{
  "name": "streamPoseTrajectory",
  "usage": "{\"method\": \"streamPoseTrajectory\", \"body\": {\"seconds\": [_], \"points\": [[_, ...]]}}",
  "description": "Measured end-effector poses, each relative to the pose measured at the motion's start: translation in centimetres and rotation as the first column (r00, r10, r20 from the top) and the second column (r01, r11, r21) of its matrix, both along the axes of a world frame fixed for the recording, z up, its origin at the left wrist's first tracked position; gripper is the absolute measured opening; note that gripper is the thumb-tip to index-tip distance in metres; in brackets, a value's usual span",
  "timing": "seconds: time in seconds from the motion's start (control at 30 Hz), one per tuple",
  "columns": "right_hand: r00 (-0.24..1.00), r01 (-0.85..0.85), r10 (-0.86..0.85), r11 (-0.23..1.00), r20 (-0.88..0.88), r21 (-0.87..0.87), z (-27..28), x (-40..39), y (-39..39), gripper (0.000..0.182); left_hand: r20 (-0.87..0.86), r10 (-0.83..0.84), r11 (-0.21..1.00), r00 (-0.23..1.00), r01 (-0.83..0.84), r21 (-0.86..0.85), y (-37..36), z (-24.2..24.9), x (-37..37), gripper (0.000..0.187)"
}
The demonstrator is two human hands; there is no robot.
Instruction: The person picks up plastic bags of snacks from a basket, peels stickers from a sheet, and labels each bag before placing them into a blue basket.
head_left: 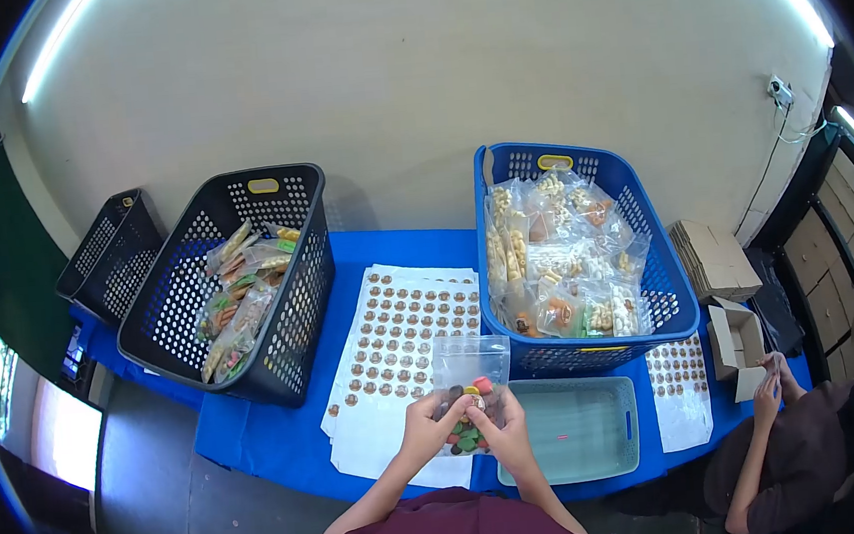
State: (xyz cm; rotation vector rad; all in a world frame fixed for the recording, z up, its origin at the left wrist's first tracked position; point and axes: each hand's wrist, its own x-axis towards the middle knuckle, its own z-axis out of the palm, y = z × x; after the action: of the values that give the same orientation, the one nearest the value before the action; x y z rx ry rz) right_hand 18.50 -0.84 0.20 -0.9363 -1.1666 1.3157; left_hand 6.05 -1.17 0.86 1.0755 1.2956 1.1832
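Observation:
A clear zip bag [471,359] of colourful round sweets is held upright in front of me, its upper part flat and see-through. My left hand [426,432] grips the bag's left side, thumb on the front. From the right, my right hand [505,435] closes on the same bag with its thumb near the other one. A small round sticker seems to lie on the bag by the thumbs. Behind and below the bag are sticker sheets [391,320] printed with rows of small round labels, some spots in the lower rows bare.
A black basket [302,307] with filled bags stands left, a blue basket [595,356] full of snack bags right. A pale green tray [572,446] sits below the blue basket. Further right are another sticker sheet [680,398], cardboard boxes [712,260] and a co-worker [792,449].

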Motion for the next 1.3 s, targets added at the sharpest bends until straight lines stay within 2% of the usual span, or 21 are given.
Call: {"method": "streamPoseTrajectory", "body": {"seconds": [0.1, 0.2, 0.3, 0.4, 0.47, 0.5, 0.57, 0.6, 0.67, 0.8, 0.9, 0.97, 1.1, 1.2, 1.23, 1.27, 1.3], "points": [[1.0, -0.009, 0.008, 1.0, -0.028, -0.03, 0.4, 0.5, -0.1, 0.02, -0.115, -0.035, 0.978, 0.993, 0.058, 0.203, 0.7, -1.5, -0.3, 0.023], [0.996, 0.01, -0.014, 0.999, -0.087, -0.046, 0.3, 0.6, 0.1, 0.021, -0.254, -0.06, 0.949, 0.965, 0.134, 0.286, 1.1, -0.4, -0.6, 0.024], [0.993, 0.006, -0.022, 0.991, -0.12, -0.133, 0.4, 1.0, 0.3, 0.022, -0.191, -0.118, 0.964, 0.975, 0.158, 0.214, 1.8, -1.8, -0.6, 0.024], [0.979, 0.024, -0.062, 0.982, -0.196, -0.188, -0.7, 1.4, 0.6, 0.022, 0.14, -0.073, 0.997, 0.988, 0.069, 0.034, 1.6, -0.6, 0.5, 0.024], [0.969, 0.066, -0.102, 0.985, -0.225, -0.162, -1.1, 1.4, 0.8, 0.022, -0.012, -0.114, 0.992, 0.993, 0.115, 0.047, 1.8, -1.5, 0.1, 0.025], [0.983, 0.035, -0.064, 0.985, -0.17, -0.167, -0.9, 1.4, 0.7, 0.024, -0.087, -0.134, 0.989, 0.987, 0.139, 0.048, 1.7, -1.7, 0.0, 0.025], [0.998, -0.027, 0.017, 0.983, -0.057, -0.179, -0.2, 1.3, 0.5, 0.027, -0.117, -0.098, 0.993, 0.988, 0.105, 0.058, 1.4, -1.1, 0.2, 0.025], [0.996, -0.036, 0.023, 0.987, -0.08, -0.159, -0.5, 1.2, 0.6, 0.028, -0.131, -0.078, 0.994, 0.988, 0.088, 0.065, 1.3, -0.7, 0.3, 0.025], [0.991, -0.054, 0.039, 0.992, -0.128, -0.112, -1.1, 1.0, 1.1, 0.032, -0.121, -0.077, 0.992, 0.99, 0.088, 0.088, 1.5, -0.8, 0.3, 0.025], [0.987, -0.112, 0.092, 0.982, -0.131, -0.15, -1.2, 1.2, 1.7, 0.034, -0.043, -0.074, 0.988, 0.996, 0.079, 0.131, 1.9, -1.5, 0.0, 0.024], [0.979, -0.173, 0.15, 0.969, -0.136, -0.176, -1.7, 1.6, 2.2, 0.033, -0.058, -0.112, 0.993, 0.992, 0.114, 0.031, 2.4, -2.1, -1.2, 0.024], [0.974, -0.186, 0.153, 0.96, -0.165, -0.208, -1.8, 1.5, 2.1, 0.032, -0.001, -0.082, 0.996, 0.997, 0.082, 0.023, 2.2, -2.2, -1.2, 0.024], [0.986, -0.151, 0.138, 0.978, -0.094, -0.145, -2.1, 1.1, 1.6, 0.032, 0.127, -0.07, 0.997, 0.989, 0.067, 0.021, 1.7, -3.0, -1.6, 0.024], [0.991, -0.131, 0.131, 0.985, -0.009, -0.114, -2.7, 1.2, 1.7, 0.036, -0.16, -0.135, 0.98, 0.978, 0.156, 0.127, 1.7, -2.8, -1.3, 0.024], [0.994, -0.109, 0.111, 0.99, 0.017, -0.09, -2.7, 1.3, 1.6, 0.035, -0.271, -0.105, 0.954, 0.957, 0.174, 0.244, 1.9, -3.3, -1.3, 0.024], [0.995, -0.087, 0.09, 0.994, 0.041, -0.071, -2.7, 1.3, 1.3, 0.035, -0.167, -0.149, 0.97, 0.975, 0.177, 0.167, 1.9, -3.1, -1.3, 0.025], [0.999, -0.05, 0.049, 0.994, -0.016, -0.092, -2.6, 1.1, 1.1, 0.034, -0.058, -0.183, 0.979, 0.981, 0.187, 0.086, 1.8, -2.2, -1.2, 0.025]]}}
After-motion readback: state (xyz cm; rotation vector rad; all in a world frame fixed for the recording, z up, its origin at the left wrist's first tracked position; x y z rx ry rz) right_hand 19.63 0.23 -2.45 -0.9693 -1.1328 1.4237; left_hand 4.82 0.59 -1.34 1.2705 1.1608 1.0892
